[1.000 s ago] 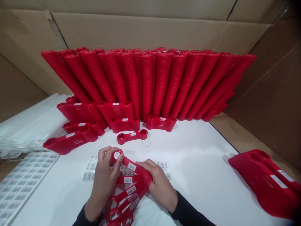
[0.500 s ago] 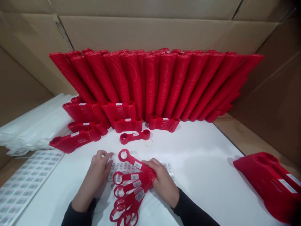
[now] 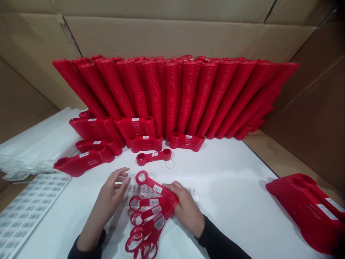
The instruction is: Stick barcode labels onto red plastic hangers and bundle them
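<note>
My right hand (image 3: 185, 203) grips a fan of flat red plastic pieces (image 3: 149, 215), each with a ring at the end and a barcode label on its bar. The topmost one lies apart from the others, pointing up and left. To the left of the fan, my left hand (image 3: 114, 190) is raised over the table with its fingers apart and nothing visible in them. Partly hidden under the fan and the right hand is a sheet of barcode stickers (image 3: 134, 190). Beyond it lie a small labelled red stack (image 3: 154, 157) and a thin rubber band (image 3: 170, 164).
Tall columns of stacked red pieces (image 3: 172, 100) line the back before a cardboard wall (image 3: 161, 36). Several banded bundles (image 3: 83, 162) stand in front of them. Plastic bags (image 3: 37, 140) and a large label sheet (image 3: 29, 212) lie left; another red stack (image 3: 304, 208) sits right.
My left hand has turned and opened its fingers, shifting slightly left. My right hand and the fan of red pieces have hardly moved.
</note>
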Demonstrator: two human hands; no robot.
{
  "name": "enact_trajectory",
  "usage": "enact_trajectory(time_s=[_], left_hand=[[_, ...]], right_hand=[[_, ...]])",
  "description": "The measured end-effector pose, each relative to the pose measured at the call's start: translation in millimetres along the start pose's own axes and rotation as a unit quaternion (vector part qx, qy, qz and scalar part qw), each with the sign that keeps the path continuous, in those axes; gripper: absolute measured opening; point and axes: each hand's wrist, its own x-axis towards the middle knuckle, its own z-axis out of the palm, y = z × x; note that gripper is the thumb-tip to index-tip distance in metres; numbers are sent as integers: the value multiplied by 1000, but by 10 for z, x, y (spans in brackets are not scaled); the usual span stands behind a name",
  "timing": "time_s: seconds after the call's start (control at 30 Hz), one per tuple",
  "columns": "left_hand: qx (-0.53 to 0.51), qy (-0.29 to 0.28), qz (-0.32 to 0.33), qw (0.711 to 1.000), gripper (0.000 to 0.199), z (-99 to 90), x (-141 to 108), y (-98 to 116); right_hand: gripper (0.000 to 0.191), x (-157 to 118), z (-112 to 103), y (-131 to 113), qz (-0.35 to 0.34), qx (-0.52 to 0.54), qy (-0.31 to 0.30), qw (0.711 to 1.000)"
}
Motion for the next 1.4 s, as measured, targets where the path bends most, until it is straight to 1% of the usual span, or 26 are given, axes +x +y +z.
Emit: enact_trajectory(time_s=[0.1, 0.2, 0.23, 0.33, 0.43, 0.5, 0.57, 0.67, 0.73, 0.83, 0.9, 1.03, 1.1, 1.2, 1.27, 1.3, 1.33, 1.37, 1.4], left_hand=[[-57, -5, -10, 998, 41, 98, -24, 130], [-100, 5, -21, 995, 43, 156, -52, 175], [-114, -1, -24, 993, 44, 162, -64, 181], [-145, -44, -24, 988, 47, 154, -112, 200], [-139, -87, 13, 986, 50, 135, -166, 221], [-130, -104, 33, 985, 51, 115, -186, 228], [-132, -94, 28, 986, 52, 88, -184, 226], [-151, -35, 3, 988, 50, 47, -149, 219], [-162, -15, -15, 987, 50, 34, -124, 222], [-170, -25, -40, 984, 51, 46, -115, 251], [-175, -28, -42, 983, 48, 64, -130, 278], [-180, 14, 0, 984, 42, 87, -166, 289], [-163, 23, 29, 986, 37, 88, -169, 263], [-86, 25, 90, 992, 35, 87, -166, 234], [-15, 48, 140, 989, 33, 95, -181, 259], [2, 62, 151, 987, 29, 104, -195, 289], [0, 70, 145, 987, 25, 116, -212, 328], [-19, 67, 124, 990, 20, 132, -230, 371], [-49, 49, 90, 994, 17, 149, -246, 415]], right_hand=[[45, -7, 1, -42, -5, 3, -7, 1000], [45, -3, -12, -53, -4, 11, -3, 1000], [45, 0, -18, -46, -2, 15, 2, 1000], [48, 11, -37, -9, 3, 32, 22, 999], [46, 17, -55, 14, 4, 44, 35, 998], [45, 17, -64, 10, 4, 48, 35, 998], [44, 14, -66, 1, 5, 50, 33, 998], [45, 10, -63, -7, 2, 56, 33, 998], [44, 8, -60, -5, -3, 60, 38, 997], [43, 4, -61, -11, -10, 59, 43, 997], [43, -1, -64, -25, -16, 53, 38, 998], [42, -11, -69, -60, -24, 32, 18, 999], [42, -12, -70, -67, -23, 22, 12, 999], [43, -9, -67, -65, -20, 16, 8, 1000], [43, -9, -56, -64, -23, 11, 9, 1000], [43, -11, -48, -65, -25, 7, 9, 1000], [43, -13, -39, -67, -27, 2, 11, 1000], [43, -15, -30, -70, -28, -3, 13, 1000], [44, -17, -21, -72, -27, -8, 13, 1000]])
